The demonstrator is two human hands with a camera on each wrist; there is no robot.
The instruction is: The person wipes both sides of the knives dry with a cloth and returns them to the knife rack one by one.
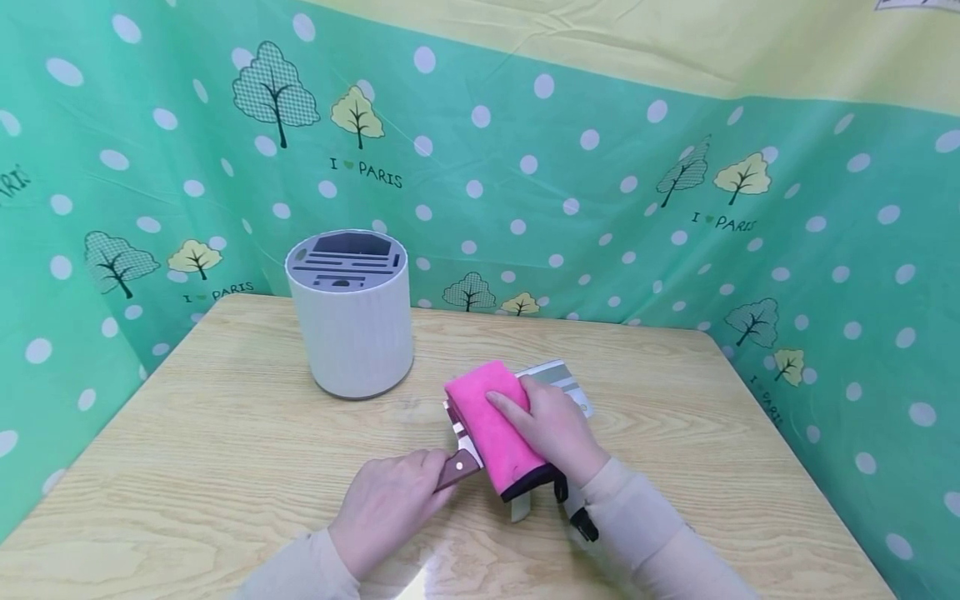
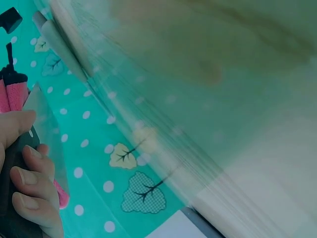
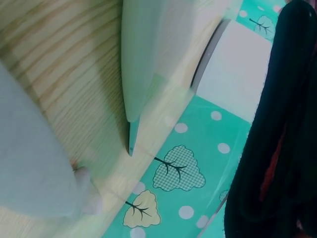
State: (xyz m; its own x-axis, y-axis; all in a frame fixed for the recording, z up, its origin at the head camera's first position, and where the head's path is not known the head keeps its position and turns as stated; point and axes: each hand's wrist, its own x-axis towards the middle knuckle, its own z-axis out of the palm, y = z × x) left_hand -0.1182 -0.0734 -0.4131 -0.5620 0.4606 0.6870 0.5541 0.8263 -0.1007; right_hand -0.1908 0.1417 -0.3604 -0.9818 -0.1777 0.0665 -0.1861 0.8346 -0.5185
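Note:
My left hand (image 1: pixel 393 504) grips a knife by its brown riveted handle (image 1: pixel 459 468); in the left wrist view the fingers curl round the dark handle, with part of the blade (image 2: pixel 45 119) showing beyond. A folded bright pink cloth (image 1: pixel 491 417) with a black edge covers much of the blade in the head view. My right hand (image 1: pixel 555 425) holds this cloth, thumb on top. Its black edge (image 3: pixel 267 129) fills the right side of the right wrist view. A pale blade-like end (image 1: pixel 521 507) pokes out below the cloth.
A white cylindrical knife block (image 1: pixel 356 333) with a slotted grey top stands at the back left of the wooden table (image 1: pixel 225 433). Beyond my right hand lies a flat pale piece with grey stripes (image 1: pixel 555 375). A green dotted curtain (image 1: pixel 510 192) hangs behind the table.

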